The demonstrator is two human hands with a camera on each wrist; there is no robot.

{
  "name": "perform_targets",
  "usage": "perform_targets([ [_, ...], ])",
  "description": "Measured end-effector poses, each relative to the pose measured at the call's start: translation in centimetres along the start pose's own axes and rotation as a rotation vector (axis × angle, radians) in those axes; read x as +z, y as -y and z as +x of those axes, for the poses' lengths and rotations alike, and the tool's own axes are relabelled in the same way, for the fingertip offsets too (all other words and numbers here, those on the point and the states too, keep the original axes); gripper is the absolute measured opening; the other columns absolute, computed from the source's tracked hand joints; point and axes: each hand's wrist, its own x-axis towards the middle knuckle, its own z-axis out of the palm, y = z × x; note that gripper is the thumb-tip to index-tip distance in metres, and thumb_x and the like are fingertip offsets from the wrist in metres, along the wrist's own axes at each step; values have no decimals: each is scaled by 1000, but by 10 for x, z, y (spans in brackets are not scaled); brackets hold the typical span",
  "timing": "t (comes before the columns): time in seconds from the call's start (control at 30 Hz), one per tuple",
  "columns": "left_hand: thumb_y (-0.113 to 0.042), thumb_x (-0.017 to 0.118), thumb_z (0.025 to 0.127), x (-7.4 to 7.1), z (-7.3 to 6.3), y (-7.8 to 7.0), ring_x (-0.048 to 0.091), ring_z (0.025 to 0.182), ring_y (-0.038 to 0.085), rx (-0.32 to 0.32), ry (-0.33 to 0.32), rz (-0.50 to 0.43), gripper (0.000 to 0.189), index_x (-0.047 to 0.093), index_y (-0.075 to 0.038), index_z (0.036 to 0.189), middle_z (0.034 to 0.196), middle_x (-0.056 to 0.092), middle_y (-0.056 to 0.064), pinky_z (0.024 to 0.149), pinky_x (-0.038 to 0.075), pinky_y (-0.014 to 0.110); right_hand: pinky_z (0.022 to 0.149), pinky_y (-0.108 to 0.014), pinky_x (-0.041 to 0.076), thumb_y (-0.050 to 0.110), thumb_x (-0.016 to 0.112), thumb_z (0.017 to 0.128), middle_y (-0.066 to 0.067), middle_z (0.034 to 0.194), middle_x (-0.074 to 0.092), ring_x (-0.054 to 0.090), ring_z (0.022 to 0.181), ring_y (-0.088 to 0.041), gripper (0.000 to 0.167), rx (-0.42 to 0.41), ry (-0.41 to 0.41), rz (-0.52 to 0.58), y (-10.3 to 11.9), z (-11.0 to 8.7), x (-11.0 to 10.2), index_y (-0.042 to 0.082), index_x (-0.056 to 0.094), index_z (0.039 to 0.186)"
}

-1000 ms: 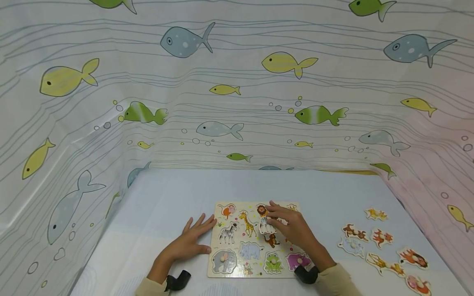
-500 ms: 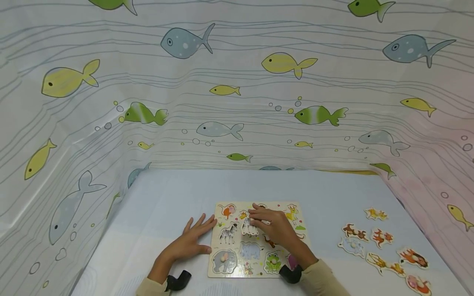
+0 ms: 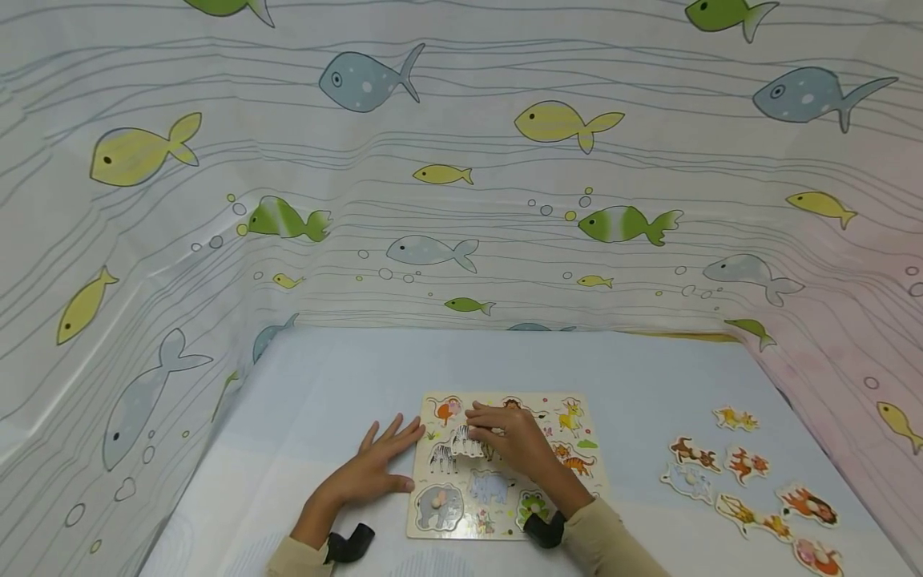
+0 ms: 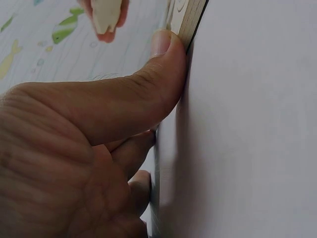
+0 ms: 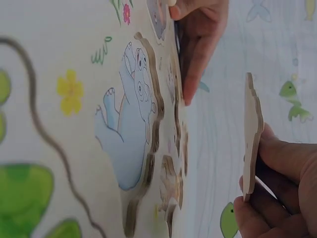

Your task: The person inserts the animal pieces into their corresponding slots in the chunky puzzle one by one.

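A wooden animal puzzle board (image 3: 466,501) lies on the table in the head view. My left hand (image 3: 368,474) rests at its left edge with fingers spread. In the left wrist view the thumb (image 4: 166,64) touches the board's side. My right hand (image 3: 522,441) pinches a zebra puzzle piece (image 3: 469,442) above the board, overlapping the printed zebra slot (image 3: 441,460). The right wrist view shows that piece (image 5: 252,134) edge-on, raised off the board, between thumb and fingers. An elephant piece (image 3: 439,508) with a knob and a frog piece (image 3: 532,505) sit in their slots.
Several loose animal pieces lie to the right on the table, among them a giraffe (image 3: 750,515), a lion (image 3: 809,505) and a grey-white one (image 3: 687,481). A fish-patterned sheet (image 3: 505,264) hangs behind. Black wrist cameras (image 3: 350,545) are worn on both wrists.
My right hand has moved left across the board with the zebra piece, from below the lion to beside the printed zebra. My left hand has stayed at the edge.
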Motion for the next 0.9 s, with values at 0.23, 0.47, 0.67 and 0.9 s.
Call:
perform_targets([
  [0.23, -28, 79, 78, -1, 0, 0, 7, 154, 45, 8, 1, 3, 89, 38, -8, 154, 164, 27, 15, 118, -15, 68, 87, -35, 61, 15, 74, 88, -11, 118, 74, 67, 119, -27, 24, 54, 38, 24, 2, 5, 11, 5, 77, 110],
  [0.47, -29, 78, 79, -1, -1, -2, 7, 153, 47, 23, 4, 9, 88, 37, -7, 154, 163, 27, 16, 118, -14, 68, 91, -36, 60, 13, 74, 87, -11, 116, 75, 68, 117, -30, 25, 68, 66, 51, 2, 5, 20, 4, 76, 110],
  [0.67, -29, 77, 80, -2, -2, -3, 7, 153, 48, 29, 2, 11, 88, 37, -5, 154, 163, 27, 18, 117, -14, 70, 97, -38, 58, 17, 74, 89, -9, 119, 74, 67, 119, -27, 25, 134, 109, 92, 1, 6, 27, 6, 77, 111],
  [0.9, -31, 77, 81, -1, -2, -1, 6, 153, 48, 32, 6, 9, 88, 36, -5, 154, 164, 27, 17, 117, -14, 70, 97, -34, 58, 19, 76, 87, -6, 116, 75, 69, 116, -20, 23, 184, 146, 88, 0, 8, 37, 7, 78, 107],
])
